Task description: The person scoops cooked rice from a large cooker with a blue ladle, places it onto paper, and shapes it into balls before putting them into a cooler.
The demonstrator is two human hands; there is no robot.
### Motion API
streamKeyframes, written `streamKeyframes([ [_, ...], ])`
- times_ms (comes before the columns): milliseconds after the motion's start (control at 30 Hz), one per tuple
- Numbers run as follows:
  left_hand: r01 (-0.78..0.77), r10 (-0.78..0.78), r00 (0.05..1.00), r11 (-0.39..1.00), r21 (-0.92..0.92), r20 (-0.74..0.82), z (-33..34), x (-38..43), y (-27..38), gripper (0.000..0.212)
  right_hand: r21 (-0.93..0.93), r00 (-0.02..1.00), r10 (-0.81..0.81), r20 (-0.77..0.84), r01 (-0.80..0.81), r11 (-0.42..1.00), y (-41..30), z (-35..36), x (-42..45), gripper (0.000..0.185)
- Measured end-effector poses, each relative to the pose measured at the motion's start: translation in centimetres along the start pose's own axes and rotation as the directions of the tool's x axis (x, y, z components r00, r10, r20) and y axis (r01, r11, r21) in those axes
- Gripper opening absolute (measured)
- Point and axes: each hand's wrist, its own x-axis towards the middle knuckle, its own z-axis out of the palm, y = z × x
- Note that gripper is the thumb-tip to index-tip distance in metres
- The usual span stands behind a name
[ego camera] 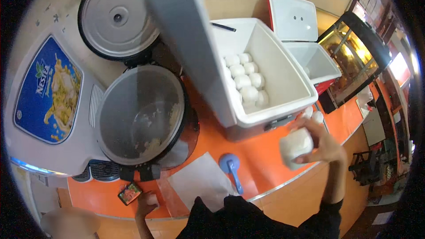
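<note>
My right hand [320, 146] grips a white rounded bundle [295, 147], slightly blurred, above the front of the orange counter [262, 152]. Two more white bundles [317, 117] lie just beyond the hand, partly hidden by it. To its left stands a cooler box [282, 73] with its lid [189, 30] raised; several similar white bundles [242, 81] are stacked inside. Closer to my body lie a blue rice paddle [229, 166] and white sheets [199, 179]. My left hand is out of view.
A large open rice cooker [142, 116] holds rice remnants; its lid [119, 16] stands up. A drink dispenser [49, 89] is at left. Another person's hand [146, 204] holds something white near a phone [129, 193]. A smaller cooler [312, 56] and lit display case [355, 59] stand right.
</note>
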Motion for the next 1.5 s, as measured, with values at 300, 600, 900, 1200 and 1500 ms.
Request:
streamKeyframes([
  [300, 0.411, -0.366, 0.905, 0.883, -0.227, 0.215, -1.3, -1.0, 2.6, 0.108, -0.923, 0.979, 0.107, 0.175, 0.125, 0.364, 1.3, -11.0, 22.3, 0.067],
  [600, 0.277, -0.419, 0.893, 0.801, -0.531, -0.166, 2.9, -4.0, 2.5, 0.090, -0.970, 0.790, 0.570, 0.226, 0.235, 0.058, 13.9, -7.8, 36.2, 0.065],
  [900, 0.237, -0.452, 0.871, 0.729, -0.642, -0.191, 3.2, -3.4, 3.2, 0.086, -0.979, 0.725, 0.667, 0.170, 0.047, 0.199, 14.1, -9.7, 36.3, 0.074],
  [1200, 0.162, -0.378, 0.909, 0.704, -0.692, -0.173, 3.2, -3.5, 2.8, 0.100, -0.989, 0.820, 0.563, 0.103, 0.026, 0.144, 13.7, -7.8, 35.4, 0.068],
  [1500, 0.324, -0.537, 0.844, 0.499, -0.804, 0.007, 1.8, -2.5, 4.8, 0.108, -0.911, 0.882, 0.325, 0.341, 0.224, 0.347, 17.1, -10.2, 34.7, 0.057],
])
